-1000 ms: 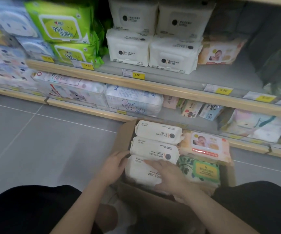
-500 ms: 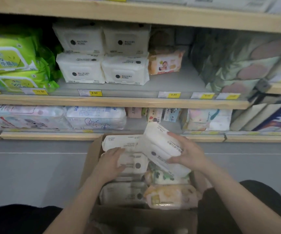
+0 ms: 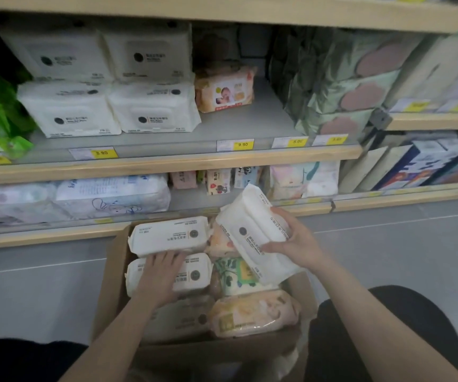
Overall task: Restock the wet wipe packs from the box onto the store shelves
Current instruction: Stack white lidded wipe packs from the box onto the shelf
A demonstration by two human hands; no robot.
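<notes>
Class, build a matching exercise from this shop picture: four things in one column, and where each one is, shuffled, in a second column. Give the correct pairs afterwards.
Things
1. right hand
2. left hand
3. baby-picture pack
4. green leaf-print pack

Places
A. middle shelf, beside the white stacks
B. gripping a tilted white pack above the box
C. on the white pack lying second in the box's left row
D. in the box, partly under the raised pack

Pairs: 1-B, 2-C, 3-A, 4-D
</notes>
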